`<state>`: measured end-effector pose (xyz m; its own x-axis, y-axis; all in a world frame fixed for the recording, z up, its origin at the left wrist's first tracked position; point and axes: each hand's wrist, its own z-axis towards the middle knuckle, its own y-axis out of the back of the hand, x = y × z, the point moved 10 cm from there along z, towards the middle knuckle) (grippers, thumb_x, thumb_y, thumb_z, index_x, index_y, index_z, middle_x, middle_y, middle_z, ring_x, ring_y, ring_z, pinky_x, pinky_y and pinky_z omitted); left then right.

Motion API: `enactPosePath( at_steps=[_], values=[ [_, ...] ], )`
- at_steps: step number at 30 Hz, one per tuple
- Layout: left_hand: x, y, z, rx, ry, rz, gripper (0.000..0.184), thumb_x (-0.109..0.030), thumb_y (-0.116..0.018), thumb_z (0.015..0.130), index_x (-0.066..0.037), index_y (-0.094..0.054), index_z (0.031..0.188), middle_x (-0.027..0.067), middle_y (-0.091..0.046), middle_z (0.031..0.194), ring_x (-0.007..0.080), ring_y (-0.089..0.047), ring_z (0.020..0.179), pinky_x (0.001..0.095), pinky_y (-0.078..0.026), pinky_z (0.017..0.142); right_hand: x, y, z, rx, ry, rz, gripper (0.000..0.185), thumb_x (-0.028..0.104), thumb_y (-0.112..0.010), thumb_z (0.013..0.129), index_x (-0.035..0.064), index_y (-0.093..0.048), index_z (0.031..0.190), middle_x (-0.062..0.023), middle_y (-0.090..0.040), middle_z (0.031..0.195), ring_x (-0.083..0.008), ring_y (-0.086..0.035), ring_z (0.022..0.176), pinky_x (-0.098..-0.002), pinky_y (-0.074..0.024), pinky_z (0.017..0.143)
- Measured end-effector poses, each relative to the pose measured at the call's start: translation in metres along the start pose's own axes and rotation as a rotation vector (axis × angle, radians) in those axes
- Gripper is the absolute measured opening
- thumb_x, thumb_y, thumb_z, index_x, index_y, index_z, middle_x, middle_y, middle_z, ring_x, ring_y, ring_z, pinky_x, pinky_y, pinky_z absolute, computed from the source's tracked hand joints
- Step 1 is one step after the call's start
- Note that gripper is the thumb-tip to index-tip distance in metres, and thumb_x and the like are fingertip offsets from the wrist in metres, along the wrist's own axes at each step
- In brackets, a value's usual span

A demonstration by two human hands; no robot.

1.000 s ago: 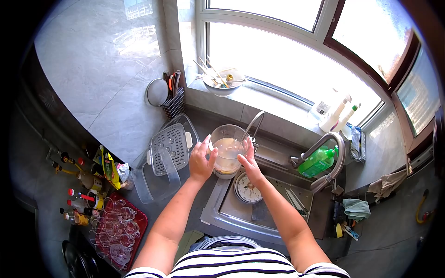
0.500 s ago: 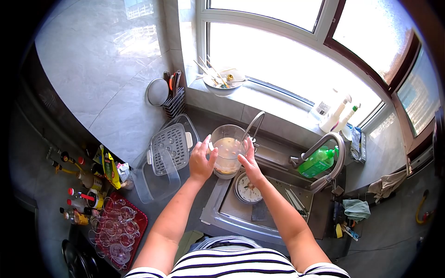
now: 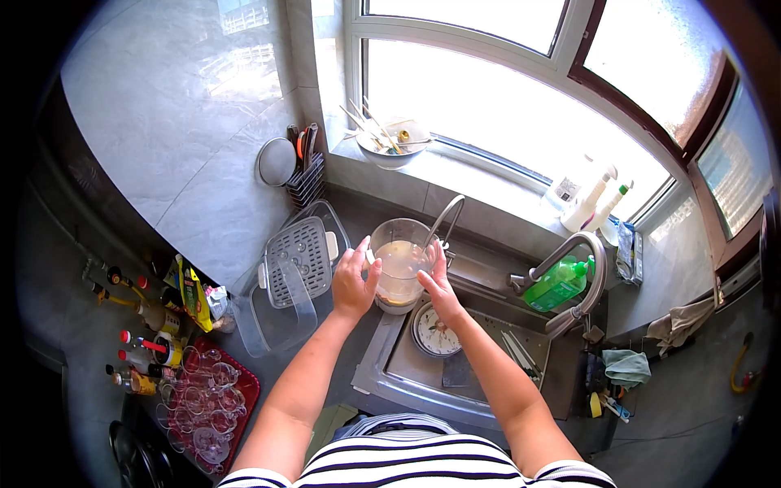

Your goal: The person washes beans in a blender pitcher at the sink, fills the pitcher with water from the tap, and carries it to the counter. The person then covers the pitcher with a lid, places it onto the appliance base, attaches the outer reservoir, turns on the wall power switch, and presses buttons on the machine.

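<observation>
At the far left, small bottles with red and black caps [image 3: 150, 354] stand close to a red tray [image 3: 248, 389] crowded with clear stemmed glasses [image 3: 203, 398]; the tray's raised rim runs around them. Right of it, on the grey counter [image 3: 333, 358], a clear plastic bin [image 3: 281, 325] and a grey perforated drainer tray with white handles [image 3: 298, 259] overlap, their edges close to the left forearm. Behind them, a dark wire rack of utensils [image 3: 306, 185] stands against the wall.

The left hand [image 3: 355, 282] lies against the left side of a clear cylindrical container of cloudy liquid [image 3: 400, 264], its thumb along the wall. The right hand [image 3: 439, 283] lies against the opposite side, so the grip is a two-handed one, palms around the container. The container is at the left end of the sink unit, above the basin's rear left corner, below the window ledge; a thin curved metal spout [image 3: 443, 218] reaches over its rim. Whether its base bears on the counter cannot be told.

Just below the right hand, a white patterned plate [image 3: 437, 329] lies in the steel sink [image 3: 407, 370], with bare basin floor between it and the pale chopsticks [image 3: 521, 355] at the right. Farther right, a green soap bottle [image 3: 560, 285] stands behind the thick curved faucet [image 3: 600, 268].
</observation>
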<state>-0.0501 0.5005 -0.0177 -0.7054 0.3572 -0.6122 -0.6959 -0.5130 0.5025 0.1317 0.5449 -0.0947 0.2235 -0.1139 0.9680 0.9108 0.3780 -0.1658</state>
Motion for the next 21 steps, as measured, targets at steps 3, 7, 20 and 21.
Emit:
enactPosePath(
  at_steps=[3,7,20,21],
  values=[
    [-0.0011,0.0005,0.0,-0.013,-0.017,0.01,0.049,-0.035,-0.055,0.097,0.002,-0.058,0.13,0.0187,-0.061,0.087,0.0336,-0.061,0.079,0.0419,-0.049,0.074,0.0008,0.0005,-0.0005,0.001,0.001,-0.019,0.091,0.029,-0.061,0.097,0.0124,0.005,0.158,-0.0168,0.002,0.164,-0.026,-0.001,0.151,-0.0382,-0.0053,0.121],
    [-0.0001,-0.0001,-0.0001,-0.01,-0.014,0.015,0.047,-0.033,-0.053,0.098,0.002,-0.058,0.13,0.0173,-0.061,0.086,0.0322,-0.06,0.078,0.0415,-0.049,0.073,0.0003,0.0006,-0.0003,0.002,0.004,-0.015,0.091,0.028,-0.061,0.097,0.0122,0.004,0.158,-0.0165,0.003,0.165,-0.0257,0.0,0.151,-0.0384,-0.0048,0.121],
    [0.0045,-0.0026,-0.0011,0.025,0.025,0.002,0.044,-0.03,-0.05,0.1,-0.001,-0.057,0.131,0.0147,-0.06,0.086,0.0317,-0.061,0.078,0.042,-0.05,0.072,0.0026,0.0003,-0.0016,-0.003,0.0,-0.035,0.091,0.028,-0.061,0.097,0.0114,0.004,0.158,-0.0169,0.002,0.165,-0.0259,0.0,0.152,-0.0382,-0.0037,0.121],
    [0.0048,-0.0028,-0.0011,0.03,0.031,0.003,0.043,-0.03,-0.05,0.1,-0.001,-0.057,0.131,0.0147,-0.06,0.086,0.0317,-0.061,0.078,0.042,-0.05,0.072,0.0017,0.0008,-0.001,-0.006,0.006,-0.043,0.091,0.028,-0.061,0.097,0.0112,0.004,0.158,-0.0171,0.002,0.165,-0.0259,0.0,0.152,-0.0382,-0.0036,0.121]
  ],
)
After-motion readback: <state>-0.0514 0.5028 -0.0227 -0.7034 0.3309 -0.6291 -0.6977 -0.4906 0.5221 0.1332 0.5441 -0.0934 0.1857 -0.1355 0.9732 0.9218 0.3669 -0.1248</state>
